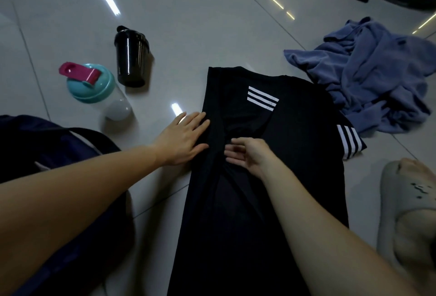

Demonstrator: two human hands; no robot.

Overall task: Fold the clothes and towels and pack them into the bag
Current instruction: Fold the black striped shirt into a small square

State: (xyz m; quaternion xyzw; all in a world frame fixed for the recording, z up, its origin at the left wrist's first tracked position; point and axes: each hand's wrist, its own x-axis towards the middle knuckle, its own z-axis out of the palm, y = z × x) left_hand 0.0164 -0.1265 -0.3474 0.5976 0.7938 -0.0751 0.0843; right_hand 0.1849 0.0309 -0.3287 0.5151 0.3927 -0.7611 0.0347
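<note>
The right hand (247, 155), nearest the lens with its forearm, pinched a fold of the black shirt (271, 177) at mid-chest, fingers closed narrow on the cloth; just left of that pinch the left hand (182, 138) lay flat and spread, pressing the folded edge; to crease it well, I judged, keep that palm down and draw the panel taut; beyond lay the blue towel (377, 78), unfolded; the bag (47, 144) sat outward left.
</note>
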